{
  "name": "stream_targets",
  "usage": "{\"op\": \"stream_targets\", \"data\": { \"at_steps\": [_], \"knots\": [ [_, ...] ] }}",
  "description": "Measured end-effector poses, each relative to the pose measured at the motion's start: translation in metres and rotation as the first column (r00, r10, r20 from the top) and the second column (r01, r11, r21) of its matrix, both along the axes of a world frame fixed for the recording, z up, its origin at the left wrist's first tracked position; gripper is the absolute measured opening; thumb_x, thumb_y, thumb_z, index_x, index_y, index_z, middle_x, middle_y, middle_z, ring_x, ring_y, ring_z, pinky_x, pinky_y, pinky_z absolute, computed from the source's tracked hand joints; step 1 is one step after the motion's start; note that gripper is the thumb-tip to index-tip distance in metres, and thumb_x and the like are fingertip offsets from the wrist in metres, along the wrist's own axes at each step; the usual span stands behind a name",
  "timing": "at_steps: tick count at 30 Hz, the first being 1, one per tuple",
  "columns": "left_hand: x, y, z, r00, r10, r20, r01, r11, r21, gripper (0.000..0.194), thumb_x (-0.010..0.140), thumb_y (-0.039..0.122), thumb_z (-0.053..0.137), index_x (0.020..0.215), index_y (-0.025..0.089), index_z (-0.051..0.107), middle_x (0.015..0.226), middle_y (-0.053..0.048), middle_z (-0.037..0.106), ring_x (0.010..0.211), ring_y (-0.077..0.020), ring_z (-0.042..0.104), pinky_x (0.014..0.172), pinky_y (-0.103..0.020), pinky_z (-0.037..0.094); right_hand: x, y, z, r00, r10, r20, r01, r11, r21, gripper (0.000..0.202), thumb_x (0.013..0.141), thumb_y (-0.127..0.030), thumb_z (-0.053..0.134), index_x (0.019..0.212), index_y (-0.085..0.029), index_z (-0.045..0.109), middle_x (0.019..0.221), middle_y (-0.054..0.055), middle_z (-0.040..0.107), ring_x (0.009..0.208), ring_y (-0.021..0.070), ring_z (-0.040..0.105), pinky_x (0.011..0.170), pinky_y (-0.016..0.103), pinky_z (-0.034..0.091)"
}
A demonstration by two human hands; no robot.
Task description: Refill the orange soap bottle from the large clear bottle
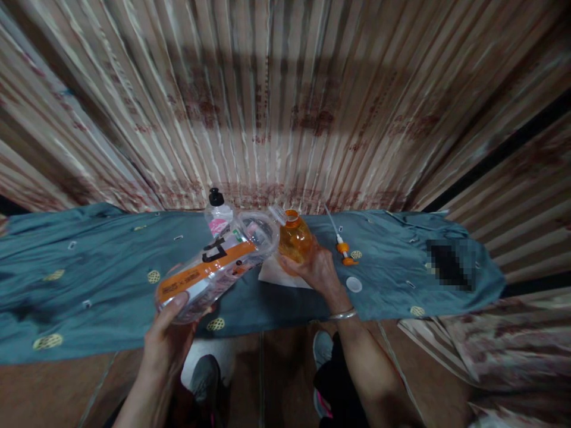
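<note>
My left hand (172, 333) is wrapped round the lower end of a large clear plastic bottle (200, 278) with an orange-and-white label. This bottle is tilted to the right, its wide ring-like upper part leading to a clear spout beside the mouth of an amber bottle (300, 238). My right hand (314, 267) grips the amber bottle, which stands upright without a top over a sheet of white paper (285, 278). Whether liquid is flowing I cannot tell. An orange-and-white pump top (343, 249) with a long tube lies to the right, near a round white cap (354, 285).
A clear bottle with a black cap (216, 202) stands behind the tilted one. Green patterned cloth (111, 255) covers the narrow table. Pleated curtains (276, 107) hang at the back and right. A dark blurred-out object (449, 264) lies at the right end.
</note>
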State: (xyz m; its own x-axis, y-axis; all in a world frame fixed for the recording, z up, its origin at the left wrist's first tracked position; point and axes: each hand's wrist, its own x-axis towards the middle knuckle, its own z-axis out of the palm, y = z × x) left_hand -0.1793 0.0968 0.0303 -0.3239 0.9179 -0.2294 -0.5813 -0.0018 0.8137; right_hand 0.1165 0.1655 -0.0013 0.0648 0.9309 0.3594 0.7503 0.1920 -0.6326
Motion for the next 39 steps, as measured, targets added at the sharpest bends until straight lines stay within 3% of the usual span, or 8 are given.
{"op": "stream_targets", "data": {
  "at_steps": [6, 12, 19, 25, 34, 39],
  "knots": [
    [0.005, -0.004, 0.001, 0.998, -0.004, -0.056, 0.007, 0.999, 0.054, 0.064, 0.055, 0.034, 0.109, 0.113, 0.024, 0.085, 0.112, -0.001, 0.089, 0.081, -0.0198, 0.081, 0.059, -0.025, 0.068, -0.002, 0.000, -0.001, 0.999, 0.015, -0.028, -0.015, 1.000, 0.005, 0.058, 0.088, -0.046, 0.085, 0.132, -0.012, 0.069, 0.118, 0.025, 0.086, 0.109, 0.0419, 0.086, 0.094, 0.051, 0.072],
    [0.000, 0.001, -0.005, 0.998, -0.021, -0.057, 0.024, 0.998, 0.056, 0.064, 0.051, 0.033, 0.110, 0.109, 0.022, 0.085, 0.099, -0.001, 0.087, 0.079, -0.0220, 0.081, 0.054, -0.027, 0.066, -0.001, 0.001, -0.003, 1.000, -0.013, -0.003, 0.013, 1.000, 0.004, 0.063, 0.086, -0.045, 0.090, 0.136, -0.014, 0.067, 0.119, 0.024, 0.086, 0.107, 0.0416, 0.086, 0.091, 0.050, 0.074],
    [0.002, 0.006, -0.008, 0.998, -0.038, -0.054, 0.041, 0.997, 0.061, 0.066, 0.051, 0.041, 0.110, 0.109, 0.023, 0.085, 0.100, -0.002, 0.088, 0.075, -0.0240, 0.080, 0.050, -0.032, 0.067, -0.001, 0.001, -0.007, 0.999, -0.024, 0.028, 0.023, 0.999, 0.036, 0.064, 0.087, -0.045, 0.090, 0.138, -0.015, 0.065, 0.119, 0.021, 0.087, 0.106, 0.0392, 0.087, 0.090, 0.047, 0.074],
    [0.005, 0.007, -0.005, 0.998, -0.043, -0.052, 0.046, 0.997, 0.057, 0.065, 0.049, 0.043, 0.111, 0.106, 0.023, 0.087, 0.098, -0.003, 0.088, 0.074, -0.0244, 0.081, 0.048, -0.031, 0.067, 0.000, 0.002, -0.011, 0.998, -0.042, 0.053, 0.040, 0.998, 0.047, 0.061, 0.090, -0.053, 0.087, 0.134, -0.016, 0.067, 0.115, 0.022, 0.086, 0.103, 0.0389, 0.087, 0.086, 0.047, 0.074],
    [0.008, 0.005, -0.003, 0.999, -0.024, -0.038, 0.025, 1.000, 0.015, 0.066, 0.048, 0.040, 0.112, 0.107, 0.025, 0.087, 0.095, 0.001, 0.089, 0.072, -0.0232, 0.082, 0.048, -0.032, 0.068, -0.001, 0.001, -0.007, 0.998, -0.047, 0.037, 0.046, 0.999, 0.017, 0.062, 0.088, -0.049, 0.089, 0.135, -0.016, 0.065, 0.113, 0.021, 0.087, 0.102, 0.0402, 0.087, 0.086, 0.049, 0.074],
    [0.013, 0.007, 0.005, 0.999, -0.008, -0.038, 0.009, 1.000, 0.018, 0.068, 0.043, 0.042, 0.113, 0.102, 0.020, 0.087, 0.090, -0.001, 0.088, 0.070, -0.0227, 0.080, 0.046, -0.030, 0.066, -0.002, 0.000, -0.004, 0.997, -0.062, 0.044, 0.062, 0.998, -0.002, 0.059, 0.087, -0.048, 0.090, 0.132, -0.018, 0.066, 0.116, 0.020, 0.086, 0.106, 0.0390, 0.086, 0.089, 0.047, 0.074]
  ]
}}
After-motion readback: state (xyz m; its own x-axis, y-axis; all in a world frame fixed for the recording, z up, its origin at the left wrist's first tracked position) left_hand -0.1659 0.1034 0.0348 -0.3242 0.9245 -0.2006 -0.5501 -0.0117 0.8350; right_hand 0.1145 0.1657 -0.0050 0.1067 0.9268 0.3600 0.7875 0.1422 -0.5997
